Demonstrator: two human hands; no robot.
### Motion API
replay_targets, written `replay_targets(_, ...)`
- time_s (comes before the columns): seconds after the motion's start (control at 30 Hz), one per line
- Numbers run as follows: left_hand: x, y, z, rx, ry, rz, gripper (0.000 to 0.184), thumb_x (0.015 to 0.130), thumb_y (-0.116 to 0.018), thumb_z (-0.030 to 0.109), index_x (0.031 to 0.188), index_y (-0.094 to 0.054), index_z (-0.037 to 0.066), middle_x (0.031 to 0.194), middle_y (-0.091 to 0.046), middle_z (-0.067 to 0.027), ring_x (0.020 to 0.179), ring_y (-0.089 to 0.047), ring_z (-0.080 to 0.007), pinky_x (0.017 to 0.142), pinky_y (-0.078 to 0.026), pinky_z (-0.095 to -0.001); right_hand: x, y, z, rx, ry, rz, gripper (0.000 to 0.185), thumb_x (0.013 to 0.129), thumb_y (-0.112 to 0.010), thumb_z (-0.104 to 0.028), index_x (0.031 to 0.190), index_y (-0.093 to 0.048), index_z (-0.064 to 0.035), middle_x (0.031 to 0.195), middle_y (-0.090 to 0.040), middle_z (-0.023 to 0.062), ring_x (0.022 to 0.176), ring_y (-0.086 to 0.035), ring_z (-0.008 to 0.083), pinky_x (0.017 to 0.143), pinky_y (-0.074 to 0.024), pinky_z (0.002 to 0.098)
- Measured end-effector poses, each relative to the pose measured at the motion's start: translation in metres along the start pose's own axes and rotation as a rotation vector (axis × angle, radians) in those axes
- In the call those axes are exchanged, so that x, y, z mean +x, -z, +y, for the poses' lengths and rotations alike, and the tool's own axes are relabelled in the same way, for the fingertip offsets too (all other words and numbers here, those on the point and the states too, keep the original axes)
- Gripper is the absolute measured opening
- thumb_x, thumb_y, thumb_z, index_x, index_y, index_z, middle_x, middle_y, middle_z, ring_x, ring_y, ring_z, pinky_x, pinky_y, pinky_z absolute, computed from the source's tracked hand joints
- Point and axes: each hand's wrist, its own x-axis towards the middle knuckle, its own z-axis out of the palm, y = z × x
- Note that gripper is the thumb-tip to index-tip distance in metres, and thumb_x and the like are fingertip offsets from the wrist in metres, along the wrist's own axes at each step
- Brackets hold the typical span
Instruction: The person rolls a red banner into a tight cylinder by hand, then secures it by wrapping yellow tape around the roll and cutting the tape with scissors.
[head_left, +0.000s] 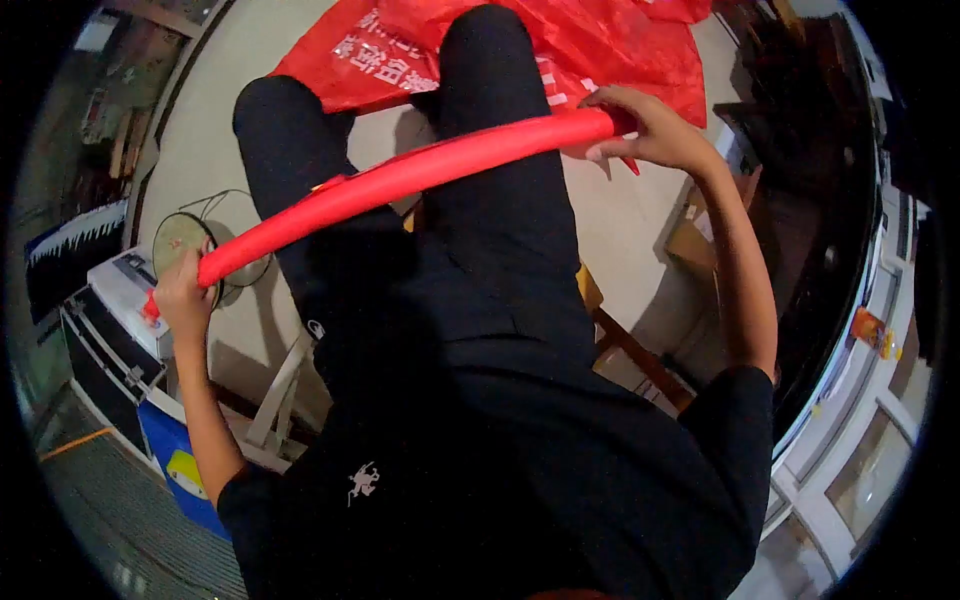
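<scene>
A long red roll of smooth, thin material spans my lap, slightly bowed and higher at its right end. My left hand is closed round its left end, and a short red tip sticks out past the fist. At the other end my right hand grips the roll between thumb and fingers, with a small red point hanging below. A loose edge shows along the top of the roll. What the roll is made of, I cannot tell.
A red printed sheet lies spread on the floor beyond my knees. To the left are a round flat object and a black case near a blue box. A cardboard box stands right, near a white frame.
</scene>
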Motion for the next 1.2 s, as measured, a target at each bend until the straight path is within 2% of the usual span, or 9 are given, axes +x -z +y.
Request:
replay_targets(0.47, -0.027, 0.006, -0.024, 0.075, -0.014, 0.107, 0.039, 0.062, -0.073, -0.003, 0.098, -0.059, 0.003, 0.089, -0.063, -0.0154, 0.081, -0.063, -0.0373, 0.07, -0.048, -0.0427, -0.016, -0.007, 0.016, 0.279, -0.127, 0.131, 0.042, 0.082, -0.079, -0.019, 0.121, -0.067, -0.0097, 0.12, -0.065, 0.0058, 0.108, -0.063, 0.0194, 0.097, -0.0503, 0.0347)
replay_targets(0.6, -0.017, 0.016, -0.016, 0.102, -0.002, 0.102, 0.031, 0.063, -0.075, 0.001, 0.089, -0.059, 0.004, 0.079, -0.058, -0.0138, 0.073, -0.059, -0.0353, 0.064, -0.046, -0.042, -0.017, -0.01, 0.017, -0.005, 0.002, 0.247, 0.045, 0.08, -0.08, -0.022, 0.121, -0.068, -0.0109, 0.12, -0.065, 0.0082, 0.108, -0.063, 0.0226, 0.096, -0.0495, 0.0362)
replay_targets(0.73, -0.001, 0.039, -0.001, -0.012, -0.11, 0.141, 0.041, 0.065, -0.077, 0.007, 0.104, -0.068, 0.007, 0.087, -0.065, -0.0122, 0.078, -0.064, -0.0316, 0.066, -0.049, -0.039, -0.01, 0.002, -0.007, -0.533, 0.181, 0.314, 0.061, 0.071, -0.084, -0.034, 0.124, -0.064, -0.0114, 0.128, -0.06, 0.0123, 0.119, -0.056, 0.0306, 0.104, -0.0422, 0.0417)
replay_targets(0.8, 0.01, 0.051, 0.004, 0.075, -0.174, 0.205, 0.045, 0.066, -0.078, 0.014, 0.11, -0.07, 0.009, 0.09, -0.068, -0.0111, 0.08, -0.066, -0.0302, 0.067, -0.049, -0.0373, 0.003, 0.008, -0.037, -0.312, 0.187, 0.283, 0.065, 0.073, -0.082, -0.038, 0.126, -0.062, -0.0081, 0.134, -0.056, 0.0138, 0.125, -0.052, 0.0314, 0.109, -0.0363, 0.0426)
replay_targets(0.87, 0.042, 0.063, 0.023, 0.133, -0.217, 0.268, 0.031, 0.07, -0.078, 0.018, 0.099, -0.07, 0.011, 0.083, -0.066, -0.0082, 0.07, -0.063, -0.0279, 0.061, -0.047, -0.0365, 0.021, 0.018, -0.069, -0.037, 0.343, 0.162, 0.058, 0.08, -0.076, -0.034, 0.127, -0.06, -0.0049, 0.132, -0.057, 0.0141, 0.124, -0.053, 0.0295, 0.11, -0.0358, 0.041)
replay_targets(0.9, 0.054, 0.066, 0.028, 0.172, -0.239, 0.307, 0.025, 0.072, -0.078, 0.018, 0.094, -0.069, 0.011, 0.077, -0.062, -0.0061, 0.065, -0.059, -0.0253, 0.057, -0.045, -0.0354, 0.034, 0.016, -0.082, 0.076, 0.35, 0.05, 0.078, 0.081, -0.066, -0.057, 0.133, -0.055, -0.0007, 0.137, -0.054, 0.0141, 0.129, -0.051, 0.0294, 0.11, -0.0356, 0.0408)
replay_targets(0.93, 0.066, 0.069, 0.033, 0.202, -0.268, 0.35, 0.019, 0.074, -0.077, 0.018, 0.088, -0.067, 0.011, 0.072, -0.058, -0.0039, 0.06, -0.056, -0.0226, 0.053, -0.043, -0.0343, 0.047, 0.012, -0.092, 0.074, 0.371, 0.051, 0.078, 0.081, -0.066, -0.057, 0.133, -0.055, -0.0007, 0.137, -0.054, 0.0141, 0.129, -0.051, 0.0294, 0.11, -0.0356, 0.0408)
replay_targets(1.07, 0.103, 0.09, 0.069, 0.264, -0.434, 0.493, 0.014, 0.077, -0.075, 0.016, 0.081, -0.063, 0.011, 0.065, -0.049, -0.0014, 0.054, -0.049, -0.0186, 0.049, -0.038, -0.0323, 0.109, -0.027, -0.104, 0.668, 0.298, -0.612, 0.092, 0.083, -0.058, -0.07, 0.14, -0.048, 0.001, 0.138, -0.054, 0.0154, 0.129, -0.051, 0.0253, 0.108, -0.0394, 0.0374)
replay_targets(1.2, 0.118, 0.098, 0.075, 0.306, -0.492, 0.504, 0.013, 0.077, -0.075, 0.017, 0.082, -0.064, 0.012, 0.065, -0.047, 0.0, 0.055, -0.05, -0.0176, 0.05, -0.038, -0.0313, 0.125, -0.077, -0.116, 1.1, 0.069, -1.215, 0.069, 0.097, -0.051, -0.055, 0.135, -0.05, 0.0018, 0.122, -0.061, 0.0218, 0.096, -0.066, 0.0213, 0.087, -0.0536, 0.0302)
